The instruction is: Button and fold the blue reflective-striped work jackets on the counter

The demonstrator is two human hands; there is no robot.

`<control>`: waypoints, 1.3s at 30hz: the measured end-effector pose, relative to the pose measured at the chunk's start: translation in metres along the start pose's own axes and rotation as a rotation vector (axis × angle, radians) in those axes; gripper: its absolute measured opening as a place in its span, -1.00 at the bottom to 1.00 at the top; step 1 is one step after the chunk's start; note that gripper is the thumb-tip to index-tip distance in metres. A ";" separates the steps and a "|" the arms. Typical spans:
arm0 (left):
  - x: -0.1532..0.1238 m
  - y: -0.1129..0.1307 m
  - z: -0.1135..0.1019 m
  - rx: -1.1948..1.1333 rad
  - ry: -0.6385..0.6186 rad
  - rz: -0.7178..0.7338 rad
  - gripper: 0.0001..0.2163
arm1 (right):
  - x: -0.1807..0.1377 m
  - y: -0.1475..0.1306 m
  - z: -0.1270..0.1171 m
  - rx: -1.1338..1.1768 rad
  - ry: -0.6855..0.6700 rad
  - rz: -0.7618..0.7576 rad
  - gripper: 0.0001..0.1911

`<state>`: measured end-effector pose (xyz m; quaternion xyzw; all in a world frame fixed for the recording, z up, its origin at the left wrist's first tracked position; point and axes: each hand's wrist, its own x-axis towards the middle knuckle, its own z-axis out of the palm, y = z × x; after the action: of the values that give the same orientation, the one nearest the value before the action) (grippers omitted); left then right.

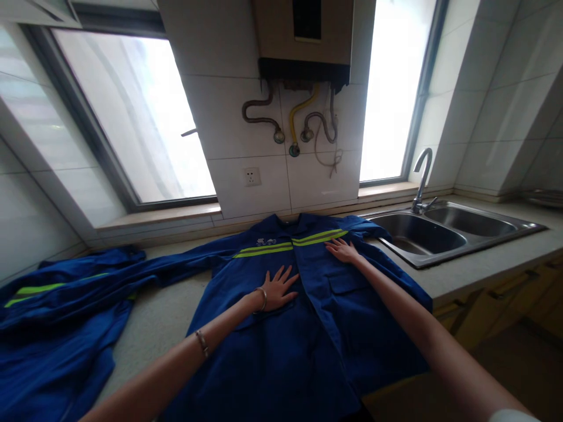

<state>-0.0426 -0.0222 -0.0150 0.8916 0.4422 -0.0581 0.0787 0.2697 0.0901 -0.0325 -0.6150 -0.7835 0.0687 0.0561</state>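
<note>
A blue work jacket (308, 328) with yellow-green reflective stripes lies spread face up on the countertop (158, 316), collar toward the wall. My left hand (278, 287) rests flat on its chest, fingers spread, a bracelet at the wrist. My right hand (343, 251) lies flat higher up, just below the stripe, fingers stretched out. One sleeve (176, 264) stretches out to the left.
Another blue garment (53, 328) with a reflective stripe lies bunched at the left of the counter. A double steel sink (444, 231) with a tap (423, 176) sits to the right. A water heater (303, 41) with pipes hangs on the tiled wall between two windows.
</note>
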 end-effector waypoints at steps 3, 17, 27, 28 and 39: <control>-0.015 0.000 -0.004 0.004 0.007 0.004 -0.38 | -0.006 0.029 0.003 -0.037 0.023 0.003 -0.43; -0.044 0.065 -0.022 -0.171 0.125 -0.156 -0.55 | -0.058 0.006 -0.029 -0.065 0.007 -0.086 -0.43; -0.078 0.121 -0.048 0.055 -0.133 -0.021 -0.42 | 0.016 -0.056 -0.086 -0.065 -0.062 -0.021 -0.55; -0.077 0.124 -0.056 0.061 -0.175 0.018 -0.42 | 0.028 -0.064 -0.084 -0.052 0.060 -0.042 -0.52; 0.010 0.062 -0.091 -0.054 -0.400 0.065 -0.72 | 0.120 -0.068 -0.006 0.217 0.341 0.186 -0.47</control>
<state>0.0158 -0.0339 0.0786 0.8737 0.3900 -0.2198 0.1906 0.1772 0.1913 -0.0147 -0.6775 -0.6907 0.0526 0.2471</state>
